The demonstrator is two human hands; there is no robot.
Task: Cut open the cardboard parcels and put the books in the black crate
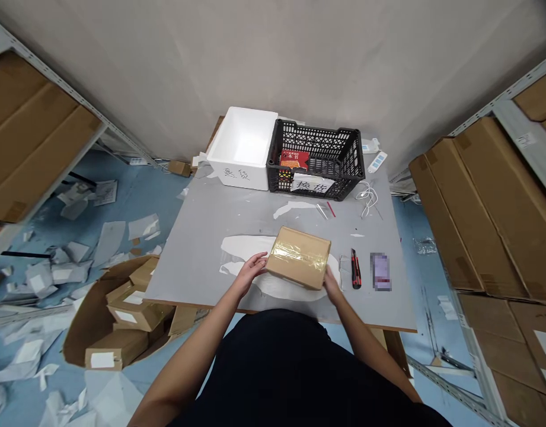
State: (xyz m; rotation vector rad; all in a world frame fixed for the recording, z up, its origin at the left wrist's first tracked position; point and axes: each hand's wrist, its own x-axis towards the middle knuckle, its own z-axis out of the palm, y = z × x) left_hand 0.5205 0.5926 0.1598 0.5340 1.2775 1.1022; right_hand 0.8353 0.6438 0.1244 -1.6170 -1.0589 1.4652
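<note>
A brown cardboard box (298,257) with clear, shiny tape across its top is held between my two hands, slightly tilted over the grey table. My left hand (252,271) touches the box's left side, its fingers reaching along the edge. At the lower right corner of the box is my right hand (331,284), its fingers partly hidden behind the cardboard. Torn white patches (243,244) show on the tabletop beneath the box. A red and black box cutter (355,270) lies to the right of my right hand.
A white foam box (241,174) and a black crate (344,188) holding a red book (294,159) stand at the table's back. A blurred purple item (381,272) and white cable (367,196) lie right. Shelves of cartons flank the table; a large carton (79,320) holds smaller boxes.
</note>
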